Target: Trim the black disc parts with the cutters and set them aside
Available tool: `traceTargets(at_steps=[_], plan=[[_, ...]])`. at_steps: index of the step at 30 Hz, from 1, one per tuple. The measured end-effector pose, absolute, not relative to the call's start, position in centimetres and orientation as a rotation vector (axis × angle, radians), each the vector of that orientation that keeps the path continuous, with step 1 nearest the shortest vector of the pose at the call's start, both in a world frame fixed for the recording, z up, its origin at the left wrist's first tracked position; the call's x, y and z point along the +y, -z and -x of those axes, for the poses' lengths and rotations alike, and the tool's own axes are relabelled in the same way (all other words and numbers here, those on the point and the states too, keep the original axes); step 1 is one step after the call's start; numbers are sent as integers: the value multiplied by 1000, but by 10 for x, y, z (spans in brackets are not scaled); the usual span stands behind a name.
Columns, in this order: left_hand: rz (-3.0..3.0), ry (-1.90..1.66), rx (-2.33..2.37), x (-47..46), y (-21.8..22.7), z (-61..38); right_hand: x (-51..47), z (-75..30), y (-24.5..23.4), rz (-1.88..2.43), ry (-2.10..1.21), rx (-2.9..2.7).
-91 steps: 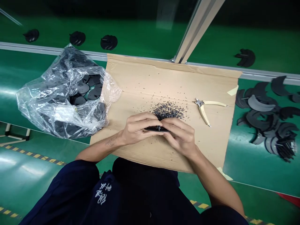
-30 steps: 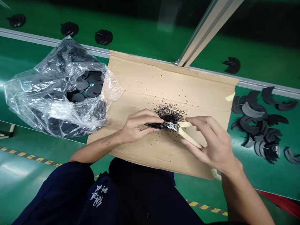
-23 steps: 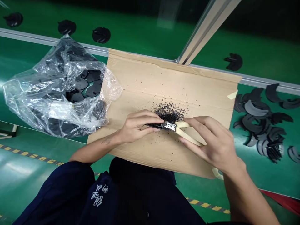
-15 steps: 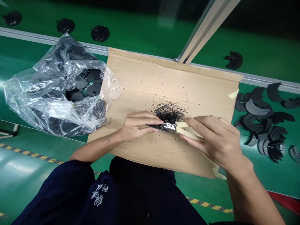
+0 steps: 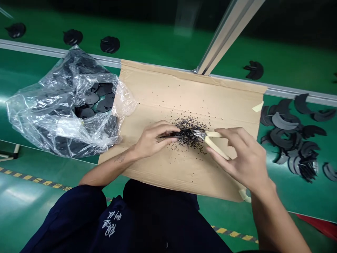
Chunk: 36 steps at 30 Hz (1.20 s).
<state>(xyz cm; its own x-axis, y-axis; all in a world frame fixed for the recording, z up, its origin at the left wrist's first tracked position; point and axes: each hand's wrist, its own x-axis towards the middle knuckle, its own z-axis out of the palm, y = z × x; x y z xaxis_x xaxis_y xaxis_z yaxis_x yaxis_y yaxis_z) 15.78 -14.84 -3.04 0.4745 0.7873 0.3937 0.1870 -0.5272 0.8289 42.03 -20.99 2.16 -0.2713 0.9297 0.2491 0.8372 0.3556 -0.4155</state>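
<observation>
Pinched between thumb and fingertips, a thin black piece [image 5: 168,136] sits in the left hand [image 5: 154,140], its far end lost among the crumbs and motion blur. The right hand [image 5: 243,158] wraps the cream handles of a pair of side cutters [image 5: 210,138], which spread in a narrow V, and brings the steel head up to that piece. Their jaws are too small and blurred to read, so whether they are open or clamped on the black piece cannot be told. All this happens above the middle of a flattened cardboard sheet [image 5: 158,88], over a scatter of black crumbs [image 5: 188,131] that thins toward the sheet's edges. Masking tape [image 5: 258,106] holds the sheet's right edge to the green bench [image 5: 302,200]. Past the sheet's left edge, a crumpled clear plastic bag [image 5: 31,112] holds black discs [image 5: 91,98], though its folds and glare hide most of them and how many there are. Off the right edge lies a heap of dark crescent-shaped pieces [image 5: 286,131], overlapping so that their lower layers are hidden. More black discs [image 5: 110,44] lie beyond the aluminium rail [image 5: 289,92] along the far edge.
</observation>
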Motion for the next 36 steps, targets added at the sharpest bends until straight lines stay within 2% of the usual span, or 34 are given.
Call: traceTargets(at_steps=[4,7,15,22,36], plan=[[-1710,-1006,792,-152,30,-158,-220,-401,-1,1314,-969,-1697],[-1664,-1001,784,-154,31,-159,-226,-379,9,1155,-1146,-1523],[-1920,-1073,674,-150,35,-157,-230,-382,-14,1024,-930,-1873],[-1749,-1054,680,-155,27,-158,-212,-415,-19,1297,-387,-2138],[-1757,-1119,581,-157,26,-159,-201,-422,-19,1127,-277,-2322]])
